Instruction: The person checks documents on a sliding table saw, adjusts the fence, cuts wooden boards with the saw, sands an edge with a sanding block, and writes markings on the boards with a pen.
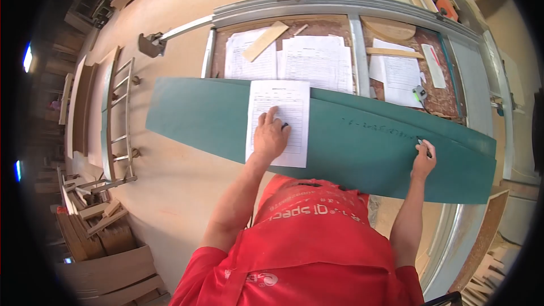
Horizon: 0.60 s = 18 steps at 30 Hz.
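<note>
A long green board (362,153) with tapered ends lies across in front of me, with another green sheet's edge showing behind it. On the board is a printed paper form (294,147). My left hand (271,136) rests on the form, its index finger stretched along the printed lines. A small black cap-like thing (284,127) sticks out between its fingers. My right hand (424,161) is closed around a marker (420,141), mostly hidden by the fingers, its tip at the board. Dark handwriting (379,128) runs leftward from that tip.
Behind the board stands a metal-framed table (355,51) bearing paper sheets (317,59), wood strips (266,41) and a tape measure (419,94). A metal rack (122,119) stands at left, above a pile of wood offcuts (105,218). Stacked boards (113,272) lie at lower left.
</note>
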Tool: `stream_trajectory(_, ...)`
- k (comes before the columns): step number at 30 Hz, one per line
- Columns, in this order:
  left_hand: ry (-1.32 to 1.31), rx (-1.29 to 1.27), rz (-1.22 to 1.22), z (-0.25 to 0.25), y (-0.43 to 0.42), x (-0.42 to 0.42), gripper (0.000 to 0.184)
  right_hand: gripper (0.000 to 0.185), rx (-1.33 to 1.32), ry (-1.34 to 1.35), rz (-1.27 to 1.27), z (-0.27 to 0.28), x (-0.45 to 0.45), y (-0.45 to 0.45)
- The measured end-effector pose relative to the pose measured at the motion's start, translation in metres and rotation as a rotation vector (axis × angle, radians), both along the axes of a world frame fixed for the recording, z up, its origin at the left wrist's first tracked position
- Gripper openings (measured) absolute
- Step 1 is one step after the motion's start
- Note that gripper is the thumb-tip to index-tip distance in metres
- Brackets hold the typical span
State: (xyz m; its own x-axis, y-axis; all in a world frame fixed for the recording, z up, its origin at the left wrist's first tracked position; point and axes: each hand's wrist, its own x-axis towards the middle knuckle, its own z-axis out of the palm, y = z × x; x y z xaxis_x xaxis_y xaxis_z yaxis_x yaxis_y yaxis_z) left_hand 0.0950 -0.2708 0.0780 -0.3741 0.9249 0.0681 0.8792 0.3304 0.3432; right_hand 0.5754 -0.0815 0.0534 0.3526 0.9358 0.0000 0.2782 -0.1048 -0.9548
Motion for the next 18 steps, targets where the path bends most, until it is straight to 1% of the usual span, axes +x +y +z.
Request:
stream_trajectory(1,0.015,0.018,0.002,-0.004,0.001,0.002,0.030,0.021,0.020,-0.046,-0.016,0.005,-0.001,-0.001)
stream_trajectory(2,0.015,0.042,-0.004,-0.007,0.001,0.000,0.031,0.019,0.039,-0.037,-0.008,-0.002,0.007,0.000)
stream_trajectory(4,-0.005,0.036,-0.001,0.003,0.003,0.005,0.029,0.015,0.012,-0.012,0.007,-0.003,0.017,0.003)
stream_trajectory(6,-0.025,0.005,-0.002,0.008,0.004,0.007,0.028,0.018,-0.014,-0.013,-0.046,0.000,0.018,0.006)
stream_trajectory(8,-0.028,-0.004,0.000,0.007,0.004,0.008,0.027,0.019,0.024,0.020,-0.044,-0.003,0.019,0.009)
stream_trajectory(11,-0.033,-0.018,0.003,0.010,0.005,0.009,0.025,0.020,0.045,-0.025,-0.073,-0.010,0.028,0.010)
stream_trajectory(14,-0.024,-0.010,-0.002,0.007,0.005,0.007,0.025,0.019,-0.070,0.030,-0.053,0.005,0.028,0.007)
stream_trajectory(17,-0.017,-0.012,-0.001,0.004,0.004,0.009,0.026,0.019,-0.002,0.027,-0.123,0.005,0.030,0.010)
stream_trajectory(18,-0.020,-0.018,0.000,0.005,0.004,0.009,0.026,0.019,-0.025,0.010,-0.115,0.004,0.033,0.008)
